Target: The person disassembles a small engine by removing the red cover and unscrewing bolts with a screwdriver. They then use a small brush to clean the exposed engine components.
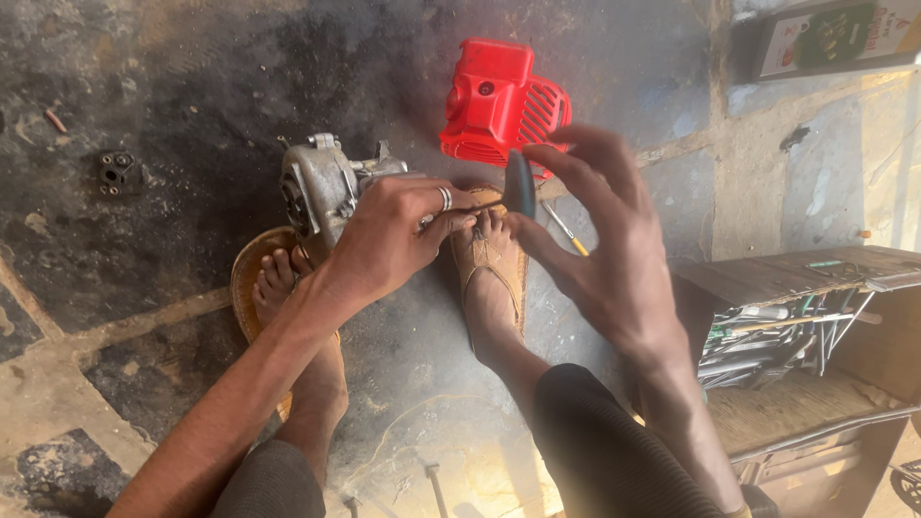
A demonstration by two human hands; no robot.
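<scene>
— Where is the grey metal engine block (321,187) sitting?
— On the stained concrete floor (144,115), between the feet; the left hand (389,235) is clamping it steady.
— And the right hand (604,240)?
— It's pinching a dark-handled tool (519,184), fingers otherwise spread.

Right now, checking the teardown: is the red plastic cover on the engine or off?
Off. The red cover lies on the floor, apart from the metal engine block by the left hand.
</scene>
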